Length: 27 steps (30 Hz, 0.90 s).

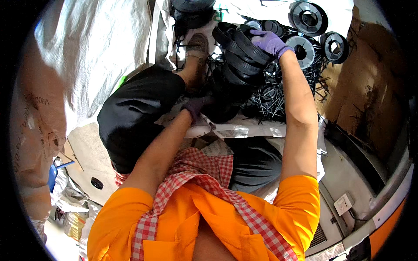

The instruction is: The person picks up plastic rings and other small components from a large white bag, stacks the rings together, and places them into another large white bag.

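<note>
A leaning stack of black plastic rings (245,66), which look like spool parts, stands in front of me. My right hand (269,43), in a purple glove, is closed on the rim of the upper ring. Low on the left side of the stack is my left hand (195,107), also gloved; its fingers are lost in deep shadow, so its grip cannot be made out. Around the stack lie loose thin black plastic sticks (269,101), a black spool (308,18), a grey-faced spool (301,51) and a smaller black spool (335,47).
White woven sacking (100,48) rises at the left. More black rings (193,6) sit at the far edge beyond my shod foot (197,47). Brown cardboard (348,91) with scattered sticks lies to the right, near a white socket box (344,203). A small black ring (96,183) rests on the floor.
</note>
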Tool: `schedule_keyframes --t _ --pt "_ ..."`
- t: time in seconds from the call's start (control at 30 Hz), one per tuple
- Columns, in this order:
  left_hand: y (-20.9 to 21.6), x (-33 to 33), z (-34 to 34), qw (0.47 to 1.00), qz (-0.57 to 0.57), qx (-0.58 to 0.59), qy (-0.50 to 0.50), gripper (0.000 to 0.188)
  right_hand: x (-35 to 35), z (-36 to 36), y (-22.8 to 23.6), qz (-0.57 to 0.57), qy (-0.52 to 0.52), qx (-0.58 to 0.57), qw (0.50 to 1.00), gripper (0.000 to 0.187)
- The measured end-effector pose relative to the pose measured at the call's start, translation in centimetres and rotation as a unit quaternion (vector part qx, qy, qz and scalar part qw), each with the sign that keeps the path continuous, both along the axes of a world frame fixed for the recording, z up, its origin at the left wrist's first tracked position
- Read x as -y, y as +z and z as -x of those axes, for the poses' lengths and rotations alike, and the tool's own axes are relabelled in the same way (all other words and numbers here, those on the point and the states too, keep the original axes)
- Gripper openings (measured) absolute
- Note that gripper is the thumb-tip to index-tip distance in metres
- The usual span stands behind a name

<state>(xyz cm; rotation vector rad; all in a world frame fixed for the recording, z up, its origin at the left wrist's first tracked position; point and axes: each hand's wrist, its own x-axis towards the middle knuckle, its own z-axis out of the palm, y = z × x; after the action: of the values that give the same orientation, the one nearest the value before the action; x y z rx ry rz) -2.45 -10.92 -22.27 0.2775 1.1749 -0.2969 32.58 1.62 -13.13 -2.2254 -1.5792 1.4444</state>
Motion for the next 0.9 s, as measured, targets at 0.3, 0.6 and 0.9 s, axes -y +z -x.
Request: schedule_keyframes --t 0.3,0.6,0.9 --pt "2.7 -3.3 -3.1 0.978 -0.11 0.105 -0.143 0.048 -0.3 -1.8 -2.8 -0.117 0.343 0.116 0.925 0.05" --pt "1.6 0.4 -4.0 0.971 0.048 0.22 0.086 0.048 -1.7 -0.9 -2.6 -0.109 0.397 0.133 0.901 0.047" --pt "3.3 -0.4 -3.8 0.934 -0.088 0.06 0.34 0.052 -1.6 -2.7 -3.8 -0.1 0.358 0.01 0.928 0.044"
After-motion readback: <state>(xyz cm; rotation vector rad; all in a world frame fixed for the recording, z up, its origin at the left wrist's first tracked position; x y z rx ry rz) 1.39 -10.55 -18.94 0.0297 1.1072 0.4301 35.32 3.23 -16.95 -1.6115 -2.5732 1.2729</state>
